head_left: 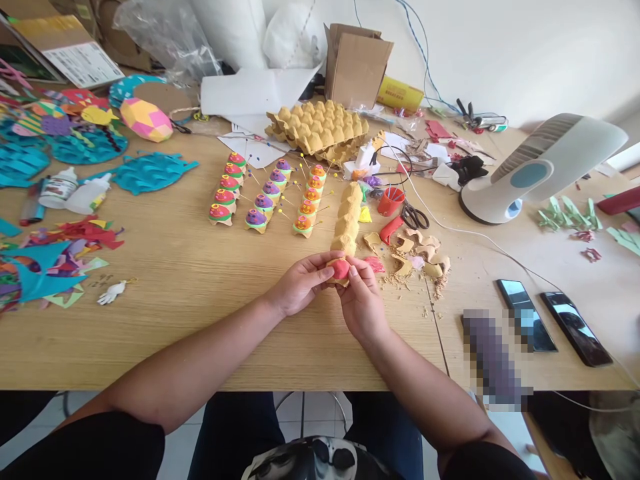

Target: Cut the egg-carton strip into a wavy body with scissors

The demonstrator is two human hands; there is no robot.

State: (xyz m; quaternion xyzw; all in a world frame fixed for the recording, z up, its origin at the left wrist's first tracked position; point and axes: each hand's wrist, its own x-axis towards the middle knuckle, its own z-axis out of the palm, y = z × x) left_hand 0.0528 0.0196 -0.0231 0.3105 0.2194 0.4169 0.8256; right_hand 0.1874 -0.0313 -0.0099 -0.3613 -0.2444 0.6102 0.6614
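Observation:
A yellowish egg carton strip (348,217) points away from me on the wooden table. On its near bump lies a flattened patch of red modelling clay (339,269). My left hand (303,285) grips the strip's near end from the left, thumb on the red clay. From the right, my right hand (364,308) pinches the same end, its thumb at the clay's edge. Some fingers are hidden beneath the strip. To the left stand three decorated carton strips with pins: red caterpillar (226,193), purple caterpillar (269,195) and orange caterpillar (311,199).
Carton scraps (403,263), scissors (415,216) and a red cup (391,201) lie right of the strip. Egg trays (320,127) sit behind. A white fan (530,167) and phones (575,327) are right; paper scraps (65,257) and glue bottles (59,187) are left.

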